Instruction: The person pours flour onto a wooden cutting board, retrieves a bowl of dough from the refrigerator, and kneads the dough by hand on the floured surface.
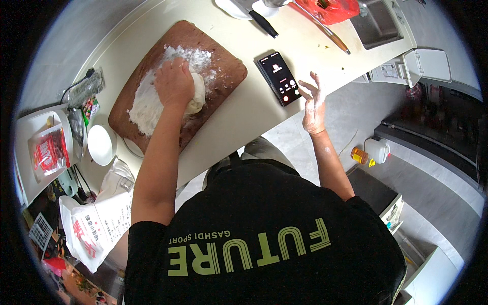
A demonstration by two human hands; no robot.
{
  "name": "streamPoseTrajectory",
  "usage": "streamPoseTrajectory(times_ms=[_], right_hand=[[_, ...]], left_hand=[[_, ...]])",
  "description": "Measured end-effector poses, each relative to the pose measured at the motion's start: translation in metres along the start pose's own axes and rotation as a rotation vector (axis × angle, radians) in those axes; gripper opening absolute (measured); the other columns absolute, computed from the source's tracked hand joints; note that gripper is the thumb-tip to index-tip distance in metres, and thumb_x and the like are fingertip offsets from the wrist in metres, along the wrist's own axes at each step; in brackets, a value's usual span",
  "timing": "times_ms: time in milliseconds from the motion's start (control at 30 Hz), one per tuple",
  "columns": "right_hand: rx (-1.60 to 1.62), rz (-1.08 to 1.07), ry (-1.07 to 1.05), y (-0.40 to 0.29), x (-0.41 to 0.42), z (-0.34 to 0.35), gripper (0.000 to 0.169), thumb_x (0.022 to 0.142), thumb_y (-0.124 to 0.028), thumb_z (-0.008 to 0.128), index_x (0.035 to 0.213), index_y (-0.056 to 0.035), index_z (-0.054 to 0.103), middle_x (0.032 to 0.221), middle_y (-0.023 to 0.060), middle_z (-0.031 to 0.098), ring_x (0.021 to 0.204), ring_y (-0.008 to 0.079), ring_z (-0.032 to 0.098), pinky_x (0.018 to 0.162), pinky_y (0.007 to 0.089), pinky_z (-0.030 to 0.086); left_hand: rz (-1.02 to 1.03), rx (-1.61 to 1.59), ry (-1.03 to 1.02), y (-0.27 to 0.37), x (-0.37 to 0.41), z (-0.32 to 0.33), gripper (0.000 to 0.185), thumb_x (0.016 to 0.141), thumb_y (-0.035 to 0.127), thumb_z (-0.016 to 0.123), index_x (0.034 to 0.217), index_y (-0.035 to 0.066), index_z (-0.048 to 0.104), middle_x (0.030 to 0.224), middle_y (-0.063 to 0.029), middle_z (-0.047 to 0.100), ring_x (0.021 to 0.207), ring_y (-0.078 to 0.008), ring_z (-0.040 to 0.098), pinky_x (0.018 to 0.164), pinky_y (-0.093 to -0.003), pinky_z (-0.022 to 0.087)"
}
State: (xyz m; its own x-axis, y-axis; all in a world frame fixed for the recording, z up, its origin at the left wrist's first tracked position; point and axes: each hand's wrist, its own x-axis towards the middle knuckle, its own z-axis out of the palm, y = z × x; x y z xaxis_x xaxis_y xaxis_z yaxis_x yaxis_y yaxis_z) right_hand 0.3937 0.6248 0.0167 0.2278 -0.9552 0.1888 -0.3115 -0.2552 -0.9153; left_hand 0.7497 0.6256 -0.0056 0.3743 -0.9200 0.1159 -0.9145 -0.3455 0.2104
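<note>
My left hand [175, 82] lies palm down over white flour [146, 110] on a brown board [225, 65]. A pale lump of dough [197, 93] sits against its thumb side, partly covered by the hand; its palm and the undersides of its fingers are hidden. Flour dusts the fingers of my right hand [313, 101], which hovers by the counter's front edge, fingers apart and holding nothing. Just left of these fingers, a black smartphone [280, 78] with a lit screen rests on the counter.
Behind are a black-handled knife [263, 23], a long-handled metal utensil [331, 36], a red plastic bag [331, 11] and a sink [377, 24]. To the left stand a white bowl [101, 145], a printed white sack [95, 225] and a white bin [23, 167] with packets.
</note>
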Motion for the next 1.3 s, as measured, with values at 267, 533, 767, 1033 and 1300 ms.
streamPoseTrajectory(times_ms=[267, 533, 767, 1033, 1300], right_hand=[[-0.042, -0.007, 0.012, 0.006, -0.012, 0.003, 0.085, 0.087, -0.062, 0.045, 0.146, -0.0075, 0.016, 0.145, 0.0226, 0.025, 0.121, 0.0375, 0.047, 0.097, 0.0520, 0.042], [-0.045, -0.005, 0.054, 0.006, -0.016, 0.003, 0.087, 0.087, -0.063, 0.044, 0.145, -0.0042, 0.017, 0.144, 0.0223, 0.026, 0.122, 0.0374, 0.046, 0.097, 0.0515, 0.042], [0.028, 0.003, 0.077, -0.007, -0.006, 0.018, 0.083, 0.088, -0.057, 0.045, 0.143, -0.0003, 0.020, 0.140, 0.0239, 0.028, 0.117, 0.0356, 0.049, 0.098, 0.0481, 0.043], [-0.043, -0.005, 0.112, -0.010, -0.001, 0.004, 0.084, 0.088, -0.059, 0.045, 0.142, 0.0005, 0.020, 0.139, 0.0237, 0.028, 0.116, 0.0353, 0.050, 0.096, 0.0468, 0.044], [0.005, -0.025, 0.061, -0.013, -0.010, 0.018, 0.070, 0.091, -0.043, 0.048, 0.141, -0.0005, 0.024, 0.135, 0.0238, 0.034, 0.112, 0.0337, 0.053, 0.093, 0.0450, 0.047]], left_hand=[[-0.016, 0.040, -0.039, 0.005, 0.000, -0.008, 0.027, 0.094, 0.033, 0.046, 0.111, 0.016, 0.059, 0.112, -0.0115, 0.055, 0.105, -0.0320, 0.051, 0.090, -0.0470, 0.041], [-0.002, 0.025, 0.000, 0.003, -0.002, -0.004, 0.028, 0.094, 0.033, 0.046, 0.110, 0.015, 0.059, 0.112, -0.0125, 0.056, 0.105, -0.0330, 0.052, 0.089, -0.0478, 0.042], [-0.008, -0.009, -0.035, 0.001, 0.002, -0.006, 0.026, 0.092, 0.032, 0.049, 0.107, 0.014, 0.061, 0.107, -0.0145, 0.057, 0.102, -0.0348, 0.053, 0.087, -0.0495, 0.043], [0.255, -0.223, 0.267, -0.003, -0.026, -0.018, 0.019, 0.087, 0.021, 0.060, 0.102, 0.011, 0.063, 0.108, -0.0152, 0.053, 0.104, -0.0341, 0.049, 0.091, -0.0462, 0.037], [0.323, -0.439, 0.301, 0.013, -0.014, -0.063, 0.031, 0.080, 0.018, 0.069, 0.107, 0.005, 0.062, 0.111, -0.0151, 0.051, 0.107, -0.0330, 0.046, 0.092, -0.0452, 0.037]])
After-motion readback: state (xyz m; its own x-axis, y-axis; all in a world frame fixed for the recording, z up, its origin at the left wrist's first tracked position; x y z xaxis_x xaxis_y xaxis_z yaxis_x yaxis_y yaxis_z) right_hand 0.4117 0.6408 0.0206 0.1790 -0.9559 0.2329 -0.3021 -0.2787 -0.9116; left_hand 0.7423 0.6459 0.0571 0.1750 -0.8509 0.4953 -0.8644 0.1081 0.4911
